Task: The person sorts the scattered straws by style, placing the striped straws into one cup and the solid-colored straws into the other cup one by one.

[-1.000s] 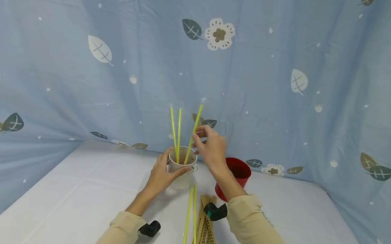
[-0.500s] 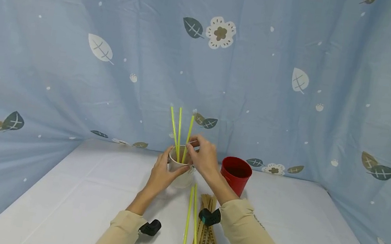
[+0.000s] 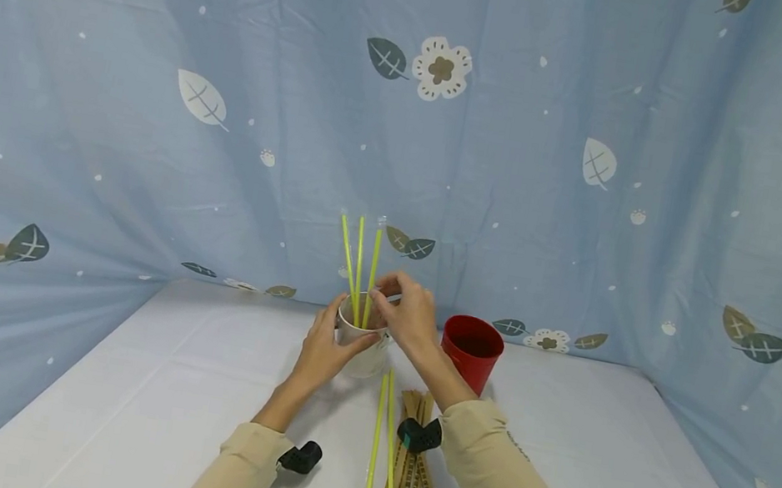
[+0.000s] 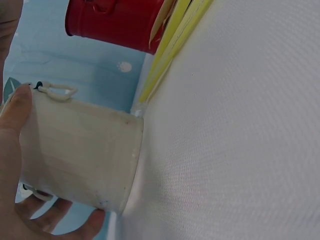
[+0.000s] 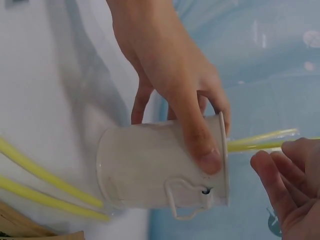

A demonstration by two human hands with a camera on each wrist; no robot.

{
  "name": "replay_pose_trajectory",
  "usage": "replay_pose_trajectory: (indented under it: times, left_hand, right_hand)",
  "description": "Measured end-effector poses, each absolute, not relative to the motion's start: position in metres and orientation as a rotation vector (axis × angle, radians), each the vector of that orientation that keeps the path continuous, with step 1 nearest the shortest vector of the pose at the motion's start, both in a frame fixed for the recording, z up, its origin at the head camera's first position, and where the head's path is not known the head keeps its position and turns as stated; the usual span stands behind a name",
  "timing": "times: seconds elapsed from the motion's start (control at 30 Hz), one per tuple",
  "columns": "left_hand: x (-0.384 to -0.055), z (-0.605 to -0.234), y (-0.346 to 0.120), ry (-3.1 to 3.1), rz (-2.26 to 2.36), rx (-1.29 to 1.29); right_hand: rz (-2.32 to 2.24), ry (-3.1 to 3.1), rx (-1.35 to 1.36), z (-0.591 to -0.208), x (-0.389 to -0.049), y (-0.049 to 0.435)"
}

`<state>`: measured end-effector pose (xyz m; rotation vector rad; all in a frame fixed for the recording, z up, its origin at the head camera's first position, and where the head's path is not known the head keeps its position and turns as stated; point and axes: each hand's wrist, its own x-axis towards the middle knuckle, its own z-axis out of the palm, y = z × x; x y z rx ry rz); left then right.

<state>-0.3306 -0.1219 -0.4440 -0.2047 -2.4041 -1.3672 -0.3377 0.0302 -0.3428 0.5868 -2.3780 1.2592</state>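
Note:
A white bucket (image 3: 368, 354) with small side handles stands upright on the table. My left hand (image 3: 325, 351) grips it, thumb along the near side and fingers around the far left, as the left wrist view also shows. Two yellow-green wrapped straws (image 3: 358, 260) lean to the left inside the bucket. A third straw (image 3: 376, 254) stands nearly upright in it, pinched by my right hand (image 3: 410, 310) just above the rim. In the right wrist view, the fingertips (image 5: 262, 162) are at the straw, close to the bucket's mouth.
A red bucket (image 3: 472, 353) stands to the right, behind the right forearm. Two more yellow-green straws (image 3: 374, 452) lie on the white table (image 3: 188, 382) beside several paper-wrapped chopsticks (image 3: 407, 483). A blue patterned curtain (image 3: 286, 135) hangs behind.
My right hand has moved left and down with the third straw, which is now lower and more upright in the bucket. My left hand has stayed on the bucket.

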Motion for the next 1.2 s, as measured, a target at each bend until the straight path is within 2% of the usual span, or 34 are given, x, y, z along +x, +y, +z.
replay_pose_trajectory:
  times: [0.73,1.2]
  left_hand:
    - [-0.333,-0.445,-0.122,-2.399,-1.366,-0.194]
    - [-0.33,-0.443,-0.12,-2.403,-1.378,-0.187]
  right_hand:
    - [1.386,-2.447,0.691,-0.332,-0.325,0.061]
    - [1.541,-2.45,0.716,-0.35,-0.299,0.084]
